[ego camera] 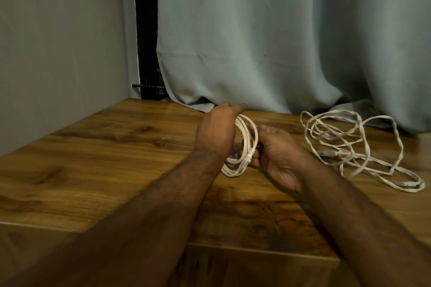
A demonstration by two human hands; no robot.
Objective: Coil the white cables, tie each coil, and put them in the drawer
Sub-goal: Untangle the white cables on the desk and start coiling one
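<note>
Nearest the camera, 2 bare forearms are stretched forward over a wooden tabletop (pixel 98 170), whose front edge is seen below them. Between the hands, a coiled white cable (pixel 245 147) is held upright above the table surface, its loops gathered into a tight ring. The left hand (pixel 218 128) is wrapped around the top and left side of the coil, with the fingers curled over the loops. The right hand (pixel 277 154) is placed at the coil's right side, where the strands near a white connector are pinched by the fingertips. To the right, well apart from the hands, a loose white cable (pixel 356 147) is spread in tangled, uneven loops on the table, its far loops lying close to the hem of a grey-green curtain (pixel 279 30). A grey wall (pixel 58 42) is seen at the left, with a dark gap between it and the curtain.
</note>
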